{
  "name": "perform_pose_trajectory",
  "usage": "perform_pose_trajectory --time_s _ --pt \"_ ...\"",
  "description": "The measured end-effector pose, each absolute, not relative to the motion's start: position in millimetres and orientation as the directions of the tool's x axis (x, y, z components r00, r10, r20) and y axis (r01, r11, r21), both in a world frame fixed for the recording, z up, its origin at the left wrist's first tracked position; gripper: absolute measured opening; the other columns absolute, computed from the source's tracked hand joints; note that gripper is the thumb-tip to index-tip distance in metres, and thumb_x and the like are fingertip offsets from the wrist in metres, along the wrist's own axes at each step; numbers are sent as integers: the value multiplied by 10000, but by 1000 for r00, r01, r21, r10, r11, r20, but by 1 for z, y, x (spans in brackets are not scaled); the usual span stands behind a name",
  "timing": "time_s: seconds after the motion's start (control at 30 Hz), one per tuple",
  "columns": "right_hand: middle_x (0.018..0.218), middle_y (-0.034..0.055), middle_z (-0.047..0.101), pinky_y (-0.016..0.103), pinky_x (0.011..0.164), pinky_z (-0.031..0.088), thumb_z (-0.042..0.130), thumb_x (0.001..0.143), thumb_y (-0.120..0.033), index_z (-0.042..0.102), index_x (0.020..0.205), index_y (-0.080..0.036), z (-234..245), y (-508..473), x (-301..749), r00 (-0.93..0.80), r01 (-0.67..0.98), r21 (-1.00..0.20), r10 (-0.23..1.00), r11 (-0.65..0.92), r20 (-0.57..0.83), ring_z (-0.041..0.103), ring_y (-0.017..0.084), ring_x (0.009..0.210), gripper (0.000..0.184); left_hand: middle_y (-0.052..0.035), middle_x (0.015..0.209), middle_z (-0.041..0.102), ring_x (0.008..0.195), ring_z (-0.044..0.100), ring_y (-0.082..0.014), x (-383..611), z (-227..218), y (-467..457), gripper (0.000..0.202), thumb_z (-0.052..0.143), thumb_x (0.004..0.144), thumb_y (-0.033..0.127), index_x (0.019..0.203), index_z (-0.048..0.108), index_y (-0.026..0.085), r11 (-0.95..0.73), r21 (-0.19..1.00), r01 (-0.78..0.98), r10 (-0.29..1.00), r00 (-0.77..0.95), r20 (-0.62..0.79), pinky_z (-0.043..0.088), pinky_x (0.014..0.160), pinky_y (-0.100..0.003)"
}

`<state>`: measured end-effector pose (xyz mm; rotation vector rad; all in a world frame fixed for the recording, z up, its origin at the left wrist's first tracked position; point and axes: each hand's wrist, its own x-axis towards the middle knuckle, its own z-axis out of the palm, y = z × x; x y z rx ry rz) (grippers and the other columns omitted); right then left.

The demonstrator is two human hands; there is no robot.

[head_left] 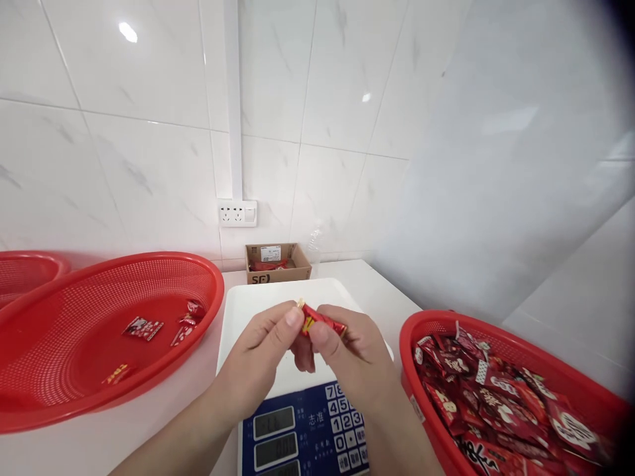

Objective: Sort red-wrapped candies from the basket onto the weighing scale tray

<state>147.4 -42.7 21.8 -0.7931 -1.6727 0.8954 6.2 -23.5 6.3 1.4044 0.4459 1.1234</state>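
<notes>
Fingers (294, 318) nearly closed, left hand (255, 354) and right hand (350, 350) pinching opposite ends of a small red foil-wrapped sweet (322, 320), held above the white plastic platform of a blue-panelled digital scale (268, 311).

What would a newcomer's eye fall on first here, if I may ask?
A red basket heaped with snack packets sits at right, a wider basket holding a few packets at left. At centre, the left hand and right hand pinch a red bar above a digital scale.
</notes>
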Motion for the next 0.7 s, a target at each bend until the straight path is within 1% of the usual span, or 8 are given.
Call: perform_pose_trajectory --time_s 0.1,0.2,0.27,0.33,0.47,0.53,0.6,0.7 --pt "565 5 574 252 512 438 485 913 -523 529 601 -194 20 -44 143 -293 88 -845 824 528 485 552 133 539 456 15 584 511 558 512 -114 2 2 -22 434 533 878 559 662 585 186 -167 911 -376 804 483 347 412 544 -240" --pt "589 6 582 253 528 448 463 925 -527 537 619 -198 19 -46 136 -303 55 -858 827 511 473 570 138 564 455 23 585 493 535 474 -100 -2 2 -21 416 568 854 563 670 599 191 -171 911 -375 787 504 355 399 515 -225" --pt "606 10 587 251 531 443 462 912 -571 517 627 -199 18 -48 132 -286 23 -869 836 494 467 572 142 582 472 25 598 496 536 454 -95 -5 5 -23 400 556 870 546 680 614 199 -219 907 -360 788 482 382 391 507 -219" --pt "603 7 565 249 515 416 476 876 -631 483 624 -201 17 -50 129 -262 16 -872 844 489 468 541 139 577 499 26 608 501 545 445 -95 -6 8 -27 384 540 891 516 677 617 207 -295 899 -324 787 451 421 387 508 -217" --pt "566 -30 430 252 485 340 489 832 -689 447 612 -203 17 -54 130 -226 105 -854 849 509 478 417 123 539 535 28 597 511 561 454 -107 -8 14 -32 393 498 921 490 658 590 212 -422 871 -250 774 401 490 394 522 -229" --pt "592 -27 443 250 498 350 480 856 -663 489 636 -195 19 -57 131 -223 140 -835 839 532 497 423 120 545 517 25 602 522 570 467 -114 -8 16 -33 403 481 927 494 657 578 212 -446 863 -236 770 390 505 402 531 -236" --pt "616 -22 487 243 523 379 477 896 -596 536 670 -192 21 -60 132 -217 166 -817 829 552 516 457 117 558 467 22 605 529 580 481 -120 -8 19 -34 406 476 928 494 654 567 208 -458 860 -223 764 396 510 411 542 -242" --pt "594 -26 496 239 554 404 463 943 -493 546 660 -198 22 -66 132 -176 229 -792 825 565 538 486 118 565 417 20 617 543 596 503 -121 -7 21 -36 401 464 936 481 660 548 202 -460 864 -204 745 441 501 421 562 -242"
